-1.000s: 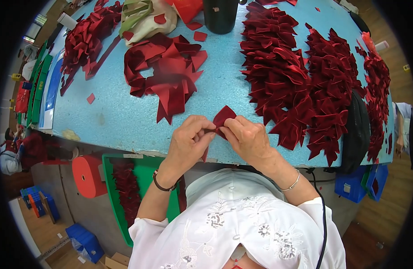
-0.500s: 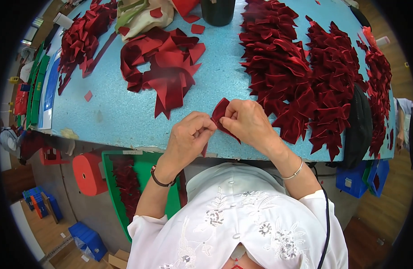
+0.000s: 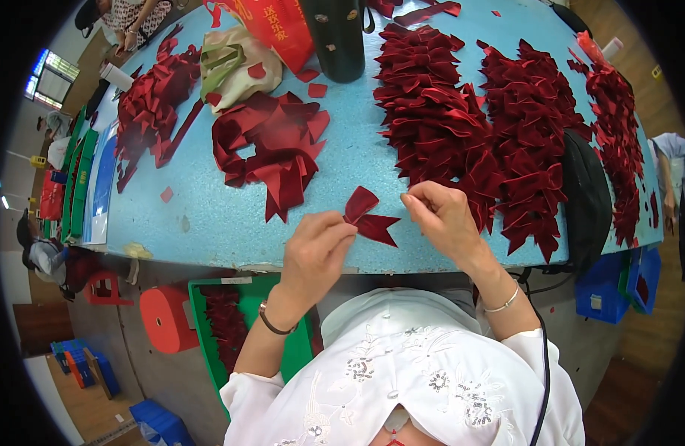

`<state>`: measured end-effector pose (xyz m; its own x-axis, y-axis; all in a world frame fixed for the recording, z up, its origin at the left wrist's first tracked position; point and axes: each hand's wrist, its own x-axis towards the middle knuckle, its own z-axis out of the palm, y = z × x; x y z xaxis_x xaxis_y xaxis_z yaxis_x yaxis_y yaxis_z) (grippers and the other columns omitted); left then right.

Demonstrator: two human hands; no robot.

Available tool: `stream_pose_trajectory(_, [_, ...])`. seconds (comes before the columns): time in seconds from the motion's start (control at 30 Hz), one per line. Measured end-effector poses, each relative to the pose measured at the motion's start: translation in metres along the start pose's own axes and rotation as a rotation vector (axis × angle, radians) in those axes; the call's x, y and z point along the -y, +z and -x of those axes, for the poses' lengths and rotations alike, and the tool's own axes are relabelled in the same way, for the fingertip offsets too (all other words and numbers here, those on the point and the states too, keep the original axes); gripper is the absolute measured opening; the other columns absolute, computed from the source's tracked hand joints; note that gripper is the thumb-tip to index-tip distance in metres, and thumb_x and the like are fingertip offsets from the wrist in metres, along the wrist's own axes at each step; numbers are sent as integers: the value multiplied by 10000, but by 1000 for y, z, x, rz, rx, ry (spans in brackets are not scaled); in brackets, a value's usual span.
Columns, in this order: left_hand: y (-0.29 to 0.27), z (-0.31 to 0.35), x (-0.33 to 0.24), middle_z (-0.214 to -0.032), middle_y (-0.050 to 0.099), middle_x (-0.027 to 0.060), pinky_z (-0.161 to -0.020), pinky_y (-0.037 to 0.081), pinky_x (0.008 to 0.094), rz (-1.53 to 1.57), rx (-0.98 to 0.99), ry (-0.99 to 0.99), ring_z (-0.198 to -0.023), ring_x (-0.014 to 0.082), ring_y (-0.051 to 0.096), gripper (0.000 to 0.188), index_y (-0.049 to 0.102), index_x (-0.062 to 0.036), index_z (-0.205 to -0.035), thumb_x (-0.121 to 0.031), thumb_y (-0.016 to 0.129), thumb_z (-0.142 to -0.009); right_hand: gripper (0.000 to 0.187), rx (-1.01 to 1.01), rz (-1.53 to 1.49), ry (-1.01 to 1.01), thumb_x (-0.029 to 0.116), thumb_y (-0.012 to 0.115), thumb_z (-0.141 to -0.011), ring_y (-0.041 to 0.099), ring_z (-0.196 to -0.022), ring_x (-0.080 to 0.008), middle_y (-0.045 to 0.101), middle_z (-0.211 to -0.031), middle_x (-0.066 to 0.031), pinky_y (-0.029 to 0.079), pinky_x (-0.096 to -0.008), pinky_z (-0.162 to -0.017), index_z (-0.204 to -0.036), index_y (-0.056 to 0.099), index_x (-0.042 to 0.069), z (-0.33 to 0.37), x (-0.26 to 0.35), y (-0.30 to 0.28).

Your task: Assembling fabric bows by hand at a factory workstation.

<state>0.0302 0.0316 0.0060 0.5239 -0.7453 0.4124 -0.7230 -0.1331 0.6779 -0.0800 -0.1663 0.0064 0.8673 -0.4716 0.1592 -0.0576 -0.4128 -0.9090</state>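
A dark red velvet bow (image 3: 371, 220) is pinched by its middle in my left hand (image 3: 317, 247), over the near edge of the blue table. Its upper loop and one notched tail stick out to the right; my fingers hide the rest. My right hand (image 3: 448, 221) hovers a little to the right of the bow, thumb and fingertips pressed together; whatever may be between them is too small to make out. Behind the left hand lies a loose heap of red ribbon strips (image 3: 272, 149). Beyond the right hand, finished-looking bows (image 3: 432, 104) lie in a thick row.
More bow rows (image 3: 525, 126) cover the table's right, beside a black bag (image 3: 588, 197) at the edge. A dark tumbler (image 3: 335, 41), a cloth bag (image 3: 242, 67) and another ribbon heap (image 3: 156, 104) stand farther back. Below the edge are a green crate (image 3: 290, 346) and a red roll (image 3: 168, 320).
My right hand has let go of the bow and moved right, away from it. The left hand keeps its hold, and the bow's loop and tail now show. The view has shifted slightly.
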Motion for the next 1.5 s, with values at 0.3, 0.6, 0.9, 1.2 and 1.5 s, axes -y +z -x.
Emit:
stream_pose_trajectory(0.3, [16, -1, -10, -992, 543, 100, -832, 416, 383, -431, 154, 115, -931, 280, 515, 269, 633, -3, -1001, -30, 678, -737, 93, 45, 73, -167, 46, 644, -840, 480, -496, -98, 557, -592, -74, 354, -251, -436, -802, 616, -34, 22, -16, 1])
stream_pose_trajectory(0.6, [6, -7, 1, -1034, 570, 118, -848, 405, 376, -180, 183, -58, -936, 298, 521, 309, 617, -5, -1037, -15, 676, -733, 85, 27, 60, -224, 44, 652, -833, 488, -481, -158, 579, -628, -111, 369, -275, -438, -803, 616, -26, 24, -21, 1])
stream_pose_trajectory(0.9, [1, -1, 1, -1037, 594, 131, -845, 443, 367, -277, 164, -194, -939, 288, 560, 432, 550, 2, -1086, -7, 707, -684, 69, 1, 19, -332, 35, 654, -828, 552, -527, -213, 601, -670, -124, 426, -298, -469, -815, 609, -17, 28, -15, 10])
stream_pose_trajectory(1.2, [-7, 1, -6, -988, 603, 80, -843, 484, 285, 394, 32, -516, -895, 135, 581, 436, 532, 21, -1121, 16, 697, -717, 192, -152, -114, -116, 51, 690, -812, 606, -708, -133, 632, -829, -61, 478, -266, -619, -960, 586, -12, 32, 2, 5])
stream_pose_trajectory(1.5, [-3, 1, -32, -1064, 602, 91, -834, 500, 263, 943, 191, -781, -957, 135, 594, 443, 507, 55, -1191, 47, 664, -777, 279, 102, -477, 60, 72, 709, -800, 608, -830, -102, 657, -920, -55, 499, -239, -750, -1039, 596, -17, 35, 24, 16])
